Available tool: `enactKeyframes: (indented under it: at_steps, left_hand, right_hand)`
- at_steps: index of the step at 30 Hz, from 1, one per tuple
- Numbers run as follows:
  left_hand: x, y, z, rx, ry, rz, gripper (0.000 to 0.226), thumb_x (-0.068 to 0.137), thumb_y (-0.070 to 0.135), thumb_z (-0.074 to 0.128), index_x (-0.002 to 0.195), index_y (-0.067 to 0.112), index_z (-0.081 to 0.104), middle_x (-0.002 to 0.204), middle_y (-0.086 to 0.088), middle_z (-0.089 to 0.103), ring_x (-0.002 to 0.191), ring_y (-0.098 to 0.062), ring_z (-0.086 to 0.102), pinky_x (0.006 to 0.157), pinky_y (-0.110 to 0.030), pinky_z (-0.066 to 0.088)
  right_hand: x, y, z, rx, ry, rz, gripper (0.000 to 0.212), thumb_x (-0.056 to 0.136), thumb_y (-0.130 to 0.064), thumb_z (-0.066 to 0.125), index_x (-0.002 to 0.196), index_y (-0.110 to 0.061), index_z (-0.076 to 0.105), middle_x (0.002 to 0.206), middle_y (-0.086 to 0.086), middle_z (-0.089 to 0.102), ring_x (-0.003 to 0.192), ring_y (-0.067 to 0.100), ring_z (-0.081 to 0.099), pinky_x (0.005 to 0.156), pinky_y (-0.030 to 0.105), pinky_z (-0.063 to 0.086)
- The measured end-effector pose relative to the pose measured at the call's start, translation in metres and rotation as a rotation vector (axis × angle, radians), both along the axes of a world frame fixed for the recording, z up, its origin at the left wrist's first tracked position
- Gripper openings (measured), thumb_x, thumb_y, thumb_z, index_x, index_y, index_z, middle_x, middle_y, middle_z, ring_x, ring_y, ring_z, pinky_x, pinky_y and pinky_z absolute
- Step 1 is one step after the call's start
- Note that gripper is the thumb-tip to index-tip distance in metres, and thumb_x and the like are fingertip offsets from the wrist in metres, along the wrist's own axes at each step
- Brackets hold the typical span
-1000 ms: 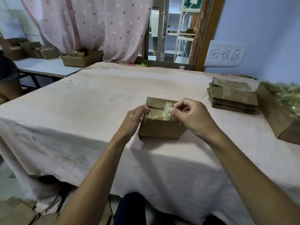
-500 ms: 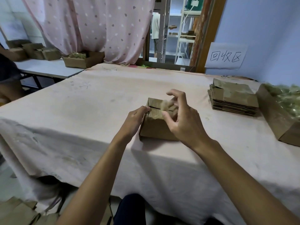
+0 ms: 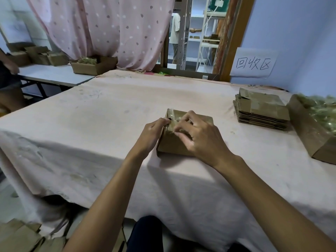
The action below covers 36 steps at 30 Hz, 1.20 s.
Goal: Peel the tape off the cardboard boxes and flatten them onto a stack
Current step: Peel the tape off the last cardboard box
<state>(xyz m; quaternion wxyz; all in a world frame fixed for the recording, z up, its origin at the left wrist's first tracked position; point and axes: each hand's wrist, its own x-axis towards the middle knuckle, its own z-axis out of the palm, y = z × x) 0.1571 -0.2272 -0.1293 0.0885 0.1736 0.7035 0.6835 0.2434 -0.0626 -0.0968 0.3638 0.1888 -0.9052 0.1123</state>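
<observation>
A small brown cardboard box [image 3: 172, 144] stands on the pink-clothed table [image 3: 109, 115] in front of me. Clear tape [image 3: 171, 115] lies crumpled along its top seam, one end sticking up at the far left corner. My left hand [image 3: 154, 132] grips the box's left top edge, fingertips at the seam. My right hand [image 3: 198, 137] lies over the top of the box, thumb and fingers pinching the tape near the middle. A stack of flattened boxes [image 3: 261, 111] sits to the right.
An open cardboard box [image 3: 309, 135] full of crumpled tape stands at the far right edge. A side table at the back left carries more boxes [image 3: 92, 66]. Another person [image 3: 9, 79] stands at the left. Cardboard pieces [image 3: 20, 235] lie on the floor.
My right hand has moved from the box's right side over its top and lowered onto the tape. The left hand stays on the left edge.
</observation>
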Motion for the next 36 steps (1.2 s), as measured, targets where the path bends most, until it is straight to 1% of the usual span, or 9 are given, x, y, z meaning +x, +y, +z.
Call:
enactKeyframes:
  at_steps: [2, 6, 8, 12, 17, 24, 28, 32, 36]
  left_hand:
    - [-0.001, 0.000, -0.001, 0.008, 0.007, 0.004, 0.053, 0.073, 0.060, 0.055, 0.086, 0.010, 0.070, 0.093, -0.004, 0.069, 0.092, -0.014, 0.060, 0.088, -0.038, 0.044]
    - [-0.001, -0.001, -0.002, 0.010, 0.016, 0.004, 0.057, 0.074, 0.059, 0.055, 0.090, 0.007, 0.069, 0.093, -0.004, 0.069, 0.092, -0.014, 0.060, 0.088, -0.039, 0.044]
    - [-0.001, -0.001, -0.002, 0.005, 0.013, 0.001, 0.050, 0.076, 0.058, 0.056, 0.086, 0.010, 0.070, 0.093, -0.003, 0.070, 0.092, -0.014, 0.061, 0.089, -0.040, 0.045]
    - [0.000, -0.001, 0.000, -0.002, 0.014, -0.005, 0.030, 0.085, 0.047, 0.054, 0.079, 0.029, 0.077, 0.093, 0.003, 0.074, 0.095, -0.011, 0.064, 0.099, -0.043, 0.048]
    - [0.001, -0.002, 0.001, -0.017, 0.021, -0.001, 0.029, 0.087, 0.047, 0.054, 0.077, 0.031, 0.077, 0.092, 0.004, 0.074, 0.095, -0.013, 0.065, 0.105, -0.050, 0.047]
    - [0.005, -0.003, 0.004, -0.013, 0.013, -0.014, 0.032, 0.081, 0.053, 0.056, 0.083, 0.029, 0.078, 0.095, 0.001, 0.074, 0.095, -0.014, 0.063, 0.092, -0.041, 0.047]
    - [0.006, -0.004, 0.005, -0.030, 0.021, -0.010, 0.038, 0.078, 0.057, 0.056, 0.089, 0.030, 0.080, 0.105, -0.003, 0.076, 0.102, -0.018, 0.066, 0.098, -0.045, 0.049]
    - [0.004, -0.006, 0.006, -0.045, 0.004, 0.001, 0.055, 0.078, 0.062, 0.056, 0.098, 0.015, 0.075, 0.097, -0.005, 0.071, 0.094, -0.017, 0.060, 0.088, -0.043, 0.043]
    - [0.006, -0.004, 0.004, -0.022, -0.003, 0.001, 0.046, 0.089, 0.051, 0.055, 0.094, 0.009, 0.073, 0.096, -0.005, 0.074, 0.092, -0.013, 0.064, 0.088, -0.039, 0.045]
  right_hand:
    - [0.000, 0.001, -0.001, -0.017, -0.015, 0.022, 0.005, 0.092, -0.023, 0.075, 0.094, -0.023, 0.070, 0.103, -0.005, 0.059, 0.082, 0.017, 0.061, 0.059, 0.028, 0.044]
    - [-0.001, 0.002, -0.003, 0.025, -0.020, 0.043, 0.008, 0.092, -0.019, 0.074, 0.097, -0.017, 0.069, 0.103, -0.001, 0.057, 0.084, 0.020, 0.062, 0.057, 0.031, 0.047]
    - [-0.001, 0.002, -0.004, 0.029, -0.024, 0.054, 0.008, 0.092, -0.017, 0.073, 0.099, -0.015, 0.069, 0.103, 0.001, 0.057, 0.086, 0.021, 0.061, 0.058, 0.034, 0.050]
    - [0.001, 0.003, -0.005, 0.031, -0.032, 0.071, 0.009, 0.092, -0.013, 0.071, 0.099, -0.014, 0.066, 0.103, 0.002, 0.057, 0.088, 0.021, 0.060, 0.061, 0.035, 0.051]
    - [0.002, 0.002, -0.004, 0.059, -0.064, 0.063, 0.010, 0.092, -0.012, 0.071, 0.099, -0.012, 0.064, 0.105, 0.003, 0.054, 0.089, 0.022, 0.058, 0.060, 0.036, 0.052]
    - [0.003, 0.006, 0.000, 0.054, -0.120, 0.074, 0.007, 0.091, -0.014, 0.072, 0.095, -0.014, 0.066, 0.105, 0.004, 0.054, 0.097, 0.022, 0.056, 0.073, 0.031, 0.047]
    - [0.007, 0.007, -0.002, 0.029, -0.110, 0.080, 0.006, 0.093, -0.012, 0.068, 0.096, -0.012, 0.062, 0.103, 0.002, 0.055, 0.096, 0.021, 0.054, 0.071, 0.034, 0.048]
    - [0.015, 0.014, -0.003, -0.083, -0.137, 0.090, 0.004, 0.094, -0.014, 0.064, 0.094, -0.014, 0.060, 0.101, -0.004, 0.058, 0.089, 0.017, 0.056, 0.071, 0.040, 0.052]
    - [0.021, 0.026, -0.003, -0.407, -0.198, 0.075, 0.003, 0.096, -0.018, 0.066, 0.093, -0.017, 0.065, 0.100, -0.006, 0.068, 0.087, 0.013, 0.067, 0.079, 0.043, 0.057]
